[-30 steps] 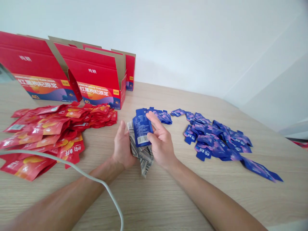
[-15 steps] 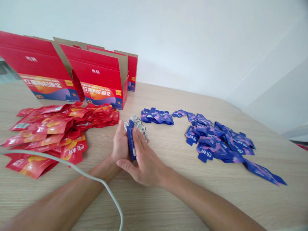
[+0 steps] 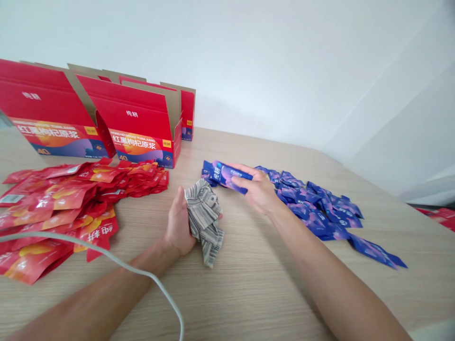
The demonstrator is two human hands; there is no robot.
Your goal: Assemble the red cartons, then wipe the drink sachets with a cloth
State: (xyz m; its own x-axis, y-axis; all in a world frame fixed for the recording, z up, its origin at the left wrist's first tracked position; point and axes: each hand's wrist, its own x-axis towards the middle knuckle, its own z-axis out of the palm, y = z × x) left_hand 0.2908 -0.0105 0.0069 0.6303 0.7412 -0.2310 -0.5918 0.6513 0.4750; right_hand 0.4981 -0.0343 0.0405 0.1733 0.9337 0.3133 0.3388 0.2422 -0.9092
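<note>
A crumpled grey striped cloth (image 3: 205,208) rests in my left hand (image 3: 180,225), whose fingers curl round behind it; its lower end hangs free. My right hand (image 3: 261,189) pinches a blue sachet (image 3: 230,176) between thumb and fingers, a bit further off and to the right. Under and behind that sachet lies a small row of blue sachets (image 3: 207,171), partly hidden by it. Right of my right hand spreads a loose heap of blue sachets (image 3: 316,208).
Red sachets (image 3: 67,194) lie piled on the left of the wooden table (image 3: 241,289). Behind them stand several red cartons (image 3: 138,113) with raised flaps, against the wall. A pale cable (image 3: 152,277) crosses in front, over my left forearm. Something red (image 3: 441,215) shows at the right edge.
My right hand has left the cloth and moved right and away, carrying the blue sachet to the small row. My left hand stays with the cloth, which now hangs looser. The view has shifted slightly.
</note>
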